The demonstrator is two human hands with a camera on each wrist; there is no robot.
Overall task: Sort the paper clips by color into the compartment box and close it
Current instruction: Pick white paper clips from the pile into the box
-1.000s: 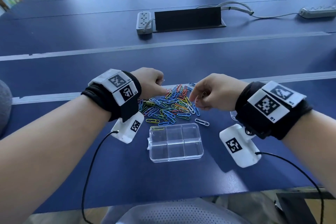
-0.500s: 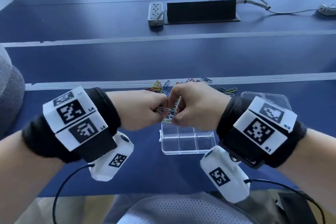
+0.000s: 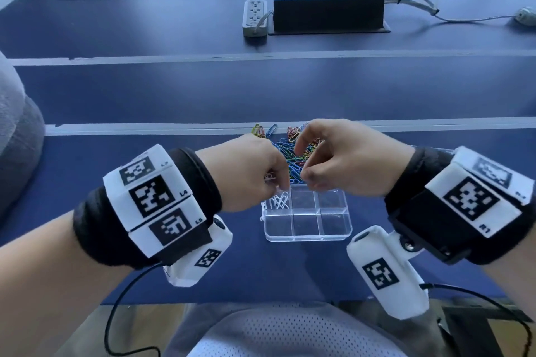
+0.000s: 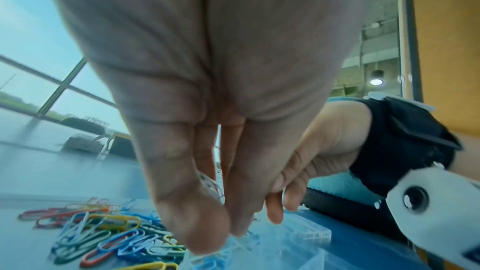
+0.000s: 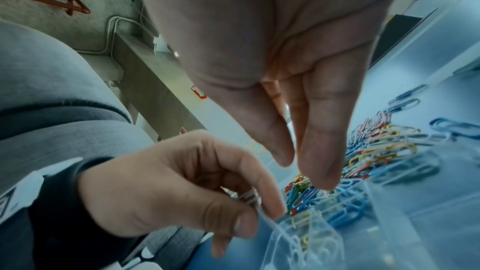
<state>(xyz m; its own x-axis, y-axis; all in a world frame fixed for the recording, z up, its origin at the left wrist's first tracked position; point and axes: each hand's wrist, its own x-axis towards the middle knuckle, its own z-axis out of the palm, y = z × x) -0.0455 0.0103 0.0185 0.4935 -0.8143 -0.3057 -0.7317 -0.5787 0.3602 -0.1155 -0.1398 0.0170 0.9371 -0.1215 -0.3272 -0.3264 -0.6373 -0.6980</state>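
Dark blue tabletop (image 3: 145, 182) fills the scene, with a white power strip (image 3: 254, 17) and a black cable flap (image 3: 327, 16) at the far side. One clear compartment box (image 3: 306, 216) with six cells lies open near the table edge, and the heap of coloured paper clips (image 3: 293, 153) sits just behind it, too many to count. The step in hand seems to be filling the first colour: several white clips (image 3: 280, 201) already lie in the far left cell, and the other five cells look bare. The left hand (image 3: 255, 171) hangs over that cell and pinches a few more white clips between thumb and fingers. The right hand (image 3: 342, 159) hovers over the heap, fingers loosely bent, holding nothing I can see. Next, I think, the left hand must let its clips fall, while the right picks another from the heap. Whether the box has its lid attached, I cannot tell.
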